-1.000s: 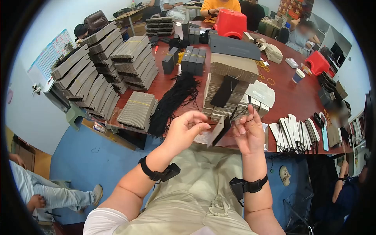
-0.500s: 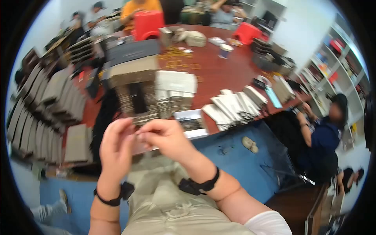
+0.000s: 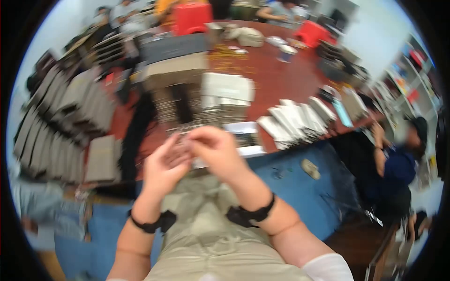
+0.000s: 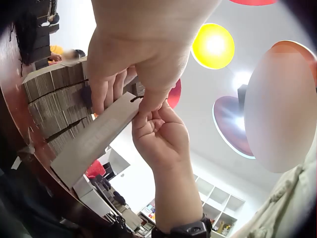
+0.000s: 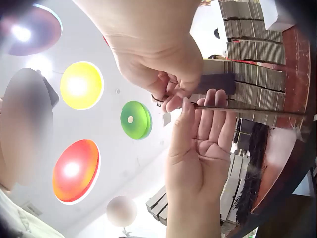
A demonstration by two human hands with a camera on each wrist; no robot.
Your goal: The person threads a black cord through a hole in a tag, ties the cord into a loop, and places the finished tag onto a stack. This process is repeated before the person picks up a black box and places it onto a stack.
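Note:
A long pale hang tag [image 4: 94, 141] with faint lettering hangs between my hands in the left wrist view. A dark cord [image 4: 135, 99] passes through the hole at its end. In the right wrist view the same tag [image 5: 257, 110] shows edge-on as a thin strip. My left hand [image 3: 164, 164] pinches the holed end of the tag between thumb and forefinger, its other fingers held out straight. Close against it, my right hand [image 3: 215, 147] pinches the cord [image 5: 157, 100] with curled fingertips. The head view is blurred and barely shows the tag.
Beyond my hands stand tall stacks of tags [image 3: 166, 100]. A black bundle of cords [image 3: 136, 131] lies to their left, and more grey stacks [image 3: 101, 161] are further left. White tags [image 3: 293, 122] fan out to the right. A red stool [image 3: 192, 18] stands at the back.
My hands have come together at the holed end of the tag; a second ago they were apart, stretching the cord. The head view has swung to the right.

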